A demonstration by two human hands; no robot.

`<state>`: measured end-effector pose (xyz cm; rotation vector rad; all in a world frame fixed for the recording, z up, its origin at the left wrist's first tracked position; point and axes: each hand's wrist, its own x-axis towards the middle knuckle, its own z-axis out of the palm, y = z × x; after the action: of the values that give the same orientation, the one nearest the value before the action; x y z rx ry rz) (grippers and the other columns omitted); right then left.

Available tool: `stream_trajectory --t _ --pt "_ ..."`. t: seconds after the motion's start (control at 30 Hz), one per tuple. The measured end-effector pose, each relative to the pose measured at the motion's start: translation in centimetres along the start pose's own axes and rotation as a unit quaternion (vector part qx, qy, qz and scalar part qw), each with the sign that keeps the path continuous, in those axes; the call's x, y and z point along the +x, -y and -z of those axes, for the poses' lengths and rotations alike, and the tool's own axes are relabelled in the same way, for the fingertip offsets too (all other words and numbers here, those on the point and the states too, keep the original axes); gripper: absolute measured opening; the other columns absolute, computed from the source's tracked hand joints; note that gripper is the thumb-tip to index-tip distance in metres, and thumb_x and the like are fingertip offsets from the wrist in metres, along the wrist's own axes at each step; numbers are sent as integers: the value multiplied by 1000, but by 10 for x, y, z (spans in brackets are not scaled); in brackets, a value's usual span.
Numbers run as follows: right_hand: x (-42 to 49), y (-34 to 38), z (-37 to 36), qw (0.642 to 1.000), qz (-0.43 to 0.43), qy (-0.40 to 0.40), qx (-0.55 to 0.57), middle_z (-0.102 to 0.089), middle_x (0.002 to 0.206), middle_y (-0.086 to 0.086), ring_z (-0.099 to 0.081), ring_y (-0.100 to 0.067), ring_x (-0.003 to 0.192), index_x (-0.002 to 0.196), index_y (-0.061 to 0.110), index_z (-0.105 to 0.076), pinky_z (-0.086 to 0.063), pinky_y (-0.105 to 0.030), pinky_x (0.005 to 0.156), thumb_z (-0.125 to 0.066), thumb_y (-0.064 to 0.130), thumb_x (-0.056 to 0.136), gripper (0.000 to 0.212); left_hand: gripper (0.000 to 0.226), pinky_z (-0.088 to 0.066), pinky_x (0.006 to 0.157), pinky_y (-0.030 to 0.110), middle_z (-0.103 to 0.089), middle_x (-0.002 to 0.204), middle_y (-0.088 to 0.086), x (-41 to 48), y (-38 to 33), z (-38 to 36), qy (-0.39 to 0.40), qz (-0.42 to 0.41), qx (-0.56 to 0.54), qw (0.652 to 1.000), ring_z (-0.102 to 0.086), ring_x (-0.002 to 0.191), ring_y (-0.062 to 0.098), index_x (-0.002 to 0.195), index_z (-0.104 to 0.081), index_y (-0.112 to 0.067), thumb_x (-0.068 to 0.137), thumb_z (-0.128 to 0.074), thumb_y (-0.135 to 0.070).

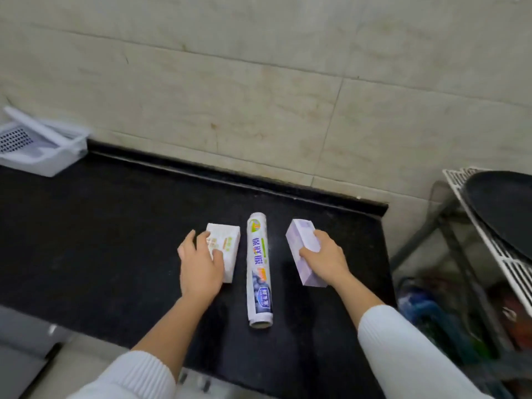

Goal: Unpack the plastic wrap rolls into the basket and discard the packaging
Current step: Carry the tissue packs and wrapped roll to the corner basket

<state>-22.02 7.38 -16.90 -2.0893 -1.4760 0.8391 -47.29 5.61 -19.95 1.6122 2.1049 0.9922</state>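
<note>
So, gripping both boxes: left hand [201,263] flat on white box [223,250], right hand [325,257] wrapped round purple box [303,249], roll [259,269] lying between; better lifting one first.

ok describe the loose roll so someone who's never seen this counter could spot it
On the black countertop, look between the person's two hands. The wrapped roll lies there pointing away from the person, the only cylinder, flanked by two white boxes.

A black counter [115,240] runs along the tiled wall. On it lie three things side by side: a white box [227,246] left, a printed roll [259,269] in the middle (lengthwise, near to far), a lilac box [302,240] right. A white basket [43,151] sits far left.
</note>
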Motion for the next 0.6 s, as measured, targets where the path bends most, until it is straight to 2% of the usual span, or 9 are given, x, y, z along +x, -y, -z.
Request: stream_trajectory --t 0.07,0.2,0.3,0.47,0.6 --pt "-7 -5 -23 999 -30 -4 -19 -54 136 -9 -55 -31 116 143 23 -36 -44 -33 84 -60 37 84 65 47 -35 105 46 -27 152 18 -3 41 10 18 36 12 999 -18 141 31 139 -40 -6 94 -47 -16" --pt "-22 -10 -58 996 -75 -18 -48 -50 138 -13 -51 -33 122 146 25 -29 -45 -40 97 -60 39 84 71 51 -32 108 50 -25 152 24 -14 100 10 95 84 51 991 -18 139 38 142 -36 -3 94 -48 -16" --pt "-30 -12 -77 994 -92 -27 -51 -46 142 -11 -49 -32 126 148 26 -25 -43 -40 100 -63 37 84 75 56 -27 111 53 -21 153 27 -20 123 1 144 104 82 981 -16 139 42 144 -33 -3 94 -50 -20" --pt "-31 -12 -88 990 -116 -35 -68 -42 140 -13 -48 -34 123 148 27 -21 -43 -43 97 -62 38 84 77 60 -20 113 55 -16 156 26 -26 134 -9 168 87 147 971 -15 140 42 147 -31 -8 94 -50 -28" --pt "-29 2 -87 979 -92 -115 -142 -42 140 -12 -39 -33 128 142 17 -31 -34 -48 102 -61 44 83 71 58 -18 113 55 -14 156 23 -23 134 -9 173 91 146 970 -12 141 40 147 -29 -12 95 -47 -31"
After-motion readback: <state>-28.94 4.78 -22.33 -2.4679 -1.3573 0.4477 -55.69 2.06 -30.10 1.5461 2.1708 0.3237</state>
